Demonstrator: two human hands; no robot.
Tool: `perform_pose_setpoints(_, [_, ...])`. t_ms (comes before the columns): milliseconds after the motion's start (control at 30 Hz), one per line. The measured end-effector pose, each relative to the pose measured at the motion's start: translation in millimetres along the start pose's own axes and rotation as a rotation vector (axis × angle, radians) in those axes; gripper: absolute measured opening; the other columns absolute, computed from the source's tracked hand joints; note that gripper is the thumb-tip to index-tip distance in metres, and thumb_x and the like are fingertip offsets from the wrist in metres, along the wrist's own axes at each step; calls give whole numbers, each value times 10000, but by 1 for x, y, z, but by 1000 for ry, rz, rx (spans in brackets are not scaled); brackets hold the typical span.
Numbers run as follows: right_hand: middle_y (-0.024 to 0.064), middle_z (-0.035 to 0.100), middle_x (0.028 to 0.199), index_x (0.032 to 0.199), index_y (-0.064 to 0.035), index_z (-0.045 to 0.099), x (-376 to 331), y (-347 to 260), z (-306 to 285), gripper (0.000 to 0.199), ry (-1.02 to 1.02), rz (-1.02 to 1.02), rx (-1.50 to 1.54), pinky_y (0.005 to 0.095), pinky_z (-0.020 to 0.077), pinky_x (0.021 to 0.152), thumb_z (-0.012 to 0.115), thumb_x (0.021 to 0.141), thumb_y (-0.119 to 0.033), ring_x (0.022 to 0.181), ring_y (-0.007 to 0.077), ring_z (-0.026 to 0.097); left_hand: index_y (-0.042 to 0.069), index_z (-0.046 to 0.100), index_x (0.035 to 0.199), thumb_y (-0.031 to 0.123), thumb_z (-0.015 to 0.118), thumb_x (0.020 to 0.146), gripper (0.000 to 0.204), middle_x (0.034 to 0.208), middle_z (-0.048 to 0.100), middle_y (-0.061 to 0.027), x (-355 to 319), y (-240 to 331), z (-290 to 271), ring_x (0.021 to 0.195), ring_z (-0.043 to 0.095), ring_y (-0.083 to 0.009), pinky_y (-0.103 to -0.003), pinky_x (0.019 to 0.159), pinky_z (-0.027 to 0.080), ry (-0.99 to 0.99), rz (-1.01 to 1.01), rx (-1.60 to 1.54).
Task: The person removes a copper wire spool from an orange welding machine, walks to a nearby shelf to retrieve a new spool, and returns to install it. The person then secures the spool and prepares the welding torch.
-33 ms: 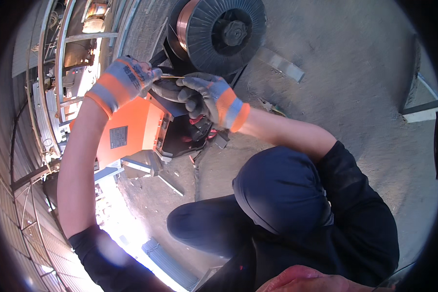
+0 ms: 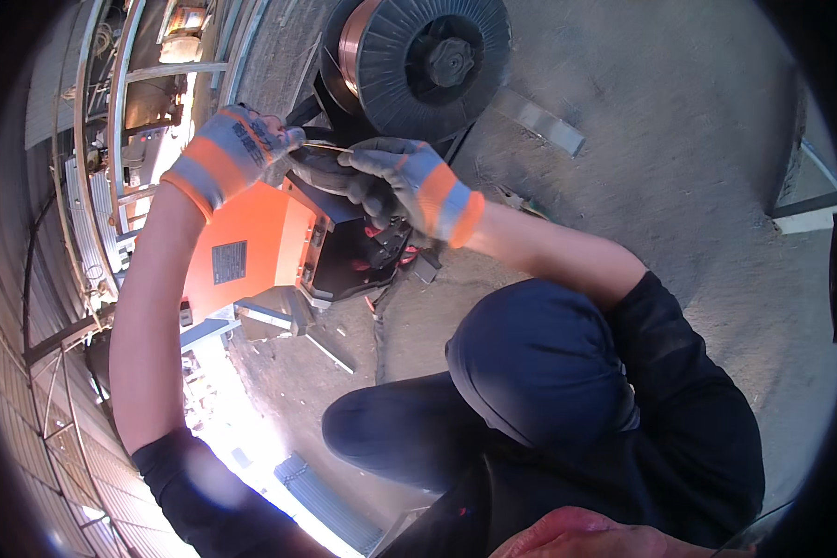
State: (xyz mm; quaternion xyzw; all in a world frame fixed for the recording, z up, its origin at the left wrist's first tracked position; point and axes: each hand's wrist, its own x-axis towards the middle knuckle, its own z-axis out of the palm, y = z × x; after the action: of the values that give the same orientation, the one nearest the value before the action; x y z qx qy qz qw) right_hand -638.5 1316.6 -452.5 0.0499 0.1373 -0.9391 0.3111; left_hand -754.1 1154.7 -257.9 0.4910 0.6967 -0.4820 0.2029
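Both gloved hands are raised above the orange welding machine [image 2: 251, 244], the landmark for what follows. The left hand [image 2: 237, 149], in a grey and orange work glove, is held above the machine's upper left edge with its bare forearm stretched up from the lower left; its fingers are closed in a pinch on one end of a thin copper-coloured welding wire [image 2: 327, 146]. The right hand [image 2: 391, 181], gloved alike, is held just above the machine's top right corner, its forearm bent in from the right; its fingers are curled and pinched shut on the other part of the same wire, so that the short visible stretch is held nearly level between the two hands, directly above the machine. Beyond the machine, just past the hands, a large dark wire spool [image 2: 432, 60] wound with copper-coloured wire is seen. The machine's dark open side panel [image 2: 367, 256] is turned to the right, with red parts inside. The machine is set on a dusty concrete floor [image 2: 679, 121], where a flat metal bar [image 2: 539, 121] lies to the machine's upper right. To the machine's left, metal frames and rails [image 2: 112, 139] are stacked, and bright sunlight falls on the ground below it. A dark-trousered knee [image 2: 530, 367] is bent below and to the right of the machine.
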Motion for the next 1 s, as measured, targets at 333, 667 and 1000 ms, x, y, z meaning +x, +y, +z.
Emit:
perform_pose_setpoints(333, [42,691,839,1099,-31,711,-22,7,-76,176,152,-138,-315,229,458,553,688,936,-96,671,80,610,159,642,1236,181,501,1009,268,985,712,-100,19,-42,51,924,710,-318,-404,807,587,-67,-153,8])
perform_pose_setpoints(667, [33,696,888,1128,-21,713,-27,6,-78,209,77,-171,-344,233,492,658,680,934,-89,759,88,620,185,637,1262,153,508,1002,292,1025,711,-99,26,-25,66,870,719,-311,-412,711,592,19,-143,41])
perform_pose_setpoints(1000, [48,719,947,1119,-11,714,-27,14,-79,197,68,-253,-391,256,529,752,677,935,-71,853,101,647,186,619,1266,166,481,1028,276,1071,700,-87,31,-23,65,893,725,-306,-406,724,597,56,-112,86])
